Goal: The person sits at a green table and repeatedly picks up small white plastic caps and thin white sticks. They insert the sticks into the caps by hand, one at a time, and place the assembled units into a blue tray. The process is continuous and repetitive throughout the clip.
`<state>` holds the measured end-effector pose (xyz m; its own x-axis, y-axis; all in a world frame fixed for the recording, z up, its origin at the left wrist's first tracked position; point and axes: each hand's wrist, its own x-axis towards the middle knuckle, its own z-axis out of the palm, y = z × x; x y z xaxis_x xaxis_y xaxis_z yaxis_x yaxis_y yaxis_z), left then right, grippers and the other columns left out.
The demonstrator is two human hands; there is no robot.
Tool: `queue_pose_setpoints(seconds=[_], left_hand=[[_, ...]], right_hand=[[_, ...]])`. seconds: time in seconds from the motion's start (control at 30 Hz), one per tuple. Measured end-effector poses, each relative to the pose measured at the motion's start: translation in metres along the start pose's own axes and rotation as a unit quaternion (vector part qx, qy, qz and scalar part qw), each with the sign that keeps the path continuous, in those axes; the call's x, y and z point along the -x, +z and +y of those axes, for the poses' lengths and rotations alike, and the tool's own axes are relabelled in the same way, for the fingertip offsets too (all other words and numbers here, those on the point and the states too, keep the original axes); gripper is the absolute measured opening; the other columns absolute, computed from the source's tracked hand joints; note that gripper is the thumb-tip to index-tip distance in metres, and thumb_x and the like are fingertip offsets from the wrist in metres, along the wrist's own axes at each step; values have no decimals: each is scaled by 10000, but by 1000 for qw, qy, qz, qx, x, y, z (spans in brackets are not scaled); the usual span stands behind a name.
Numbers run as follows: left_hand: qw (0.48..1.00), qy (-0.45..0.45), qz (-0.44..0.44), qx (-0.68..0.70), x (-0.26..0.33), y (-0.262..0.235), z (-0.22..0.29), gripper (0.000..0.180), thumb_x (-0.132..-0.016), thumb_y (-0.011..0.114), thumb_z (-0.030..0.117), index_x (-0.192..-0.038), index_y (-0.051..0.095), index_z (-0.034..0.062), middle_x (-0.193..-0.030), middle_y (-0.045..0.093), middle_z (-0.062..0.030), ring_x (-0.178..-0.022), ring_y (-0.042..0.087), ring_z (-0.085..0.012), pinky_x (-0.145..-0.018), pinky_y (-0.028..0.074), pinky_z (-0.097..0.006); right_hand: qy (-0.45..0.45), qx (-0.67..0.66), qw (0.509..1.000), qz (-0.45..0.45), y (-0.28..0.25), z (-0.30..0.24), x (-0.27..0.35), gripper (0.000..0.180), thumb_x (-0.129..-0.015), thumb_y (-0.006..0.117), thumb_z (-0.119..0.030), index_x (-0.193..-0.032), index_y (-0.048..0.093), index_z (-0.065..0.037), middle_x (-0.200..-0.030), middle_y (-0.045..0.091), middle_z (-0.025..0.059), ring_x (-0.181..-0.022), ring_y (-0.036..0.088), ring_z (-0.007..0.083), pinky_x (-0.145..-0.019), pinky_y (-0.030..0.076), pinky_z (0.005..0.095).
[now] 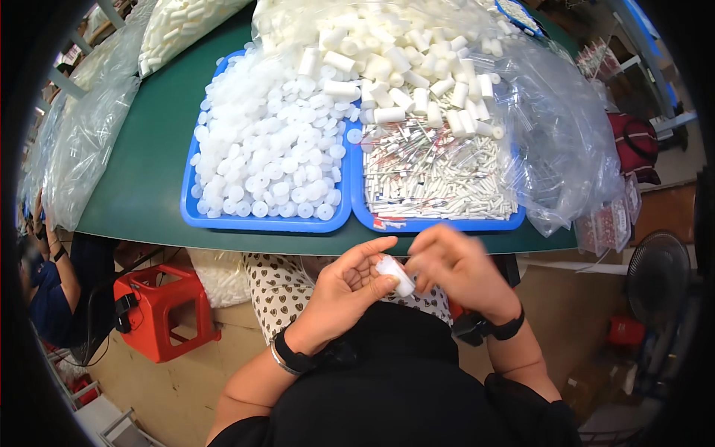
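Observation:
Over my lap, in front of the table edge, my left hand is closed on a white foam-like cylinder, its thumb pressed against the side. My right hand is at the cylinder's right side, fingers bent and smeared by motion; whether it grips anything is hidden. Beyond my hands, a blue tray is heaped with translucent white discs. A second blue tray holds many thin white sticks with some reddish and green strands. Larger cream cylinders are piled over its back part.
The trays stand on a green table. Transparent plastic bags lie at the right, and another bag hangs at the left edge. A red stool is at lower left, near another person's arm. A fan stands at right.

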<state>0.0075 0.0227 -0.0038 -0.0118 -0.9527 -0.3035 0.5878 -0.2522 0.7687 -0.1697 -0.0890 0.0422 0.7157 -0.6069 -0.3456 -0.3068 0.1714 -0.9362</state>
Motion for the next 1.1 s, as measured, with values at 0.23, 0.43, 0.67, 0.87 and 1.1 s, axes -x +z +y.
queue_pose_setpoints(seconds=[0.23,0.43,0.67,0.87,1.1], left_hand=[[990,-46,-47,121,-5,-4,-1,205,-1004,547,157,-1176,480,68,-1093,653,-137,-798,632,-126,-704,531,-262],[993,-46,-44,96,-6,-3,3,225,-1030,506,216,-1194,500,62,-1044,646,-119,-736,573,-101,-675,487,-254],[988,-18,-27,148,-9,-11,13,274,-1033,516,267,-1104,580,10,-823,584,-18,-726,538,-78,-673,454,-214],[987,16,7,157,-8,-8,8,241,-1026,536,236,-1128,537,19,-843,582,-30,-744,549,-87,-701,468,-225],[976,189,90,-67,-5,1,-11,132,-1018,511,104,-1134,517,41,-1161,511,-70,-845,553,-81,-782,471,-238]], right_hand=[[-12,589,646,486,-91,10,-20,420,-920,655,-357,-1130,520,-19,-925,668,183,-778,660,369,-677,491,457],[-25,506,715,481,-83,6,-23,388,-919,652,-231,-1216,517,-22,-1013,661,180,-880,652,370,-741,495,445],[-271,321,897,135,-12,-3,-11,304,-869,662,-20,-1167,603,-6,-1025,620,162,-884,625,299,-750,512,350],[-311,336,887,63,17,9,-11,366,-810,735,-26,-1146,596,14,-952,647,151,-826,642,303,-699,527,367],[-238,236,936,111,37,25,-14,284,-850,697,-14,-1105,581,34,-926,646,164,-785,659,306,-649,529,367]])
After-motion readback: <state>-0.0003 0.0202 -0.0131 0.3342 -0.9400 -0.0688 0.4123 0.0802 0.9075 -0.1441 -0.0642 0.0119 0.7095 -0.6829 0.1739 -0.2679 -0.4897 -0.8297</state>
